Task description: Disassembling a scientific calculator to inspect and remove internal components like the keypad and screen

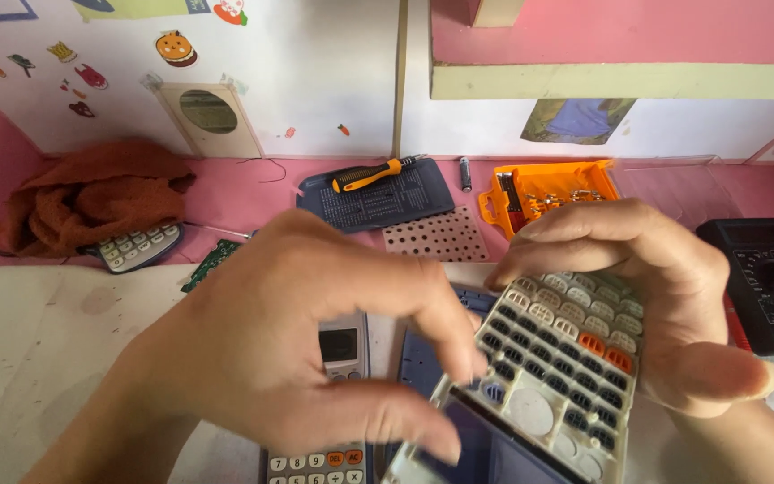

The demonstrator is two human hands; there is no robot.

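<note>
A: What is the biggest thing here?

B: The bench (38, 332). Its near part is pale and its far strip is pink. The far strip ends at a white wall (315, 72). On the left, the pale part has open room.

A: What sits by that wall?

B: An orange cloth (91, 197) is bunched at the left. It lies partly over a small calculator (141, 246). In the middle is a dark mat (378, 202) with a screwdriver (369, 175) on its far edge. A dotted pad (436, 235) touches the mat's near edge. An orange bit box (544, 190) is just to the right. A black meter (768, 278) lies at the right edge.

A: What are the hands doing?

B: The right hand (665, 296) is closed around a calculator shell (557, 376). Its fingers curl over the top edge and its thumb is on the right side. The shell is tilted, held up near the front, right of the middle.

A: And the left hand?

B: The left hand (288, 341) is bent like a claw. Its fingertips (472, 358) pinch the shell's left edge.

A: Is anything under the hands?

B: Yes, a grey calculator (338, 376) lies flat, mostly hidden. A green board (212, 262) lies near the left hand, at the pink strip's edge.
</note>
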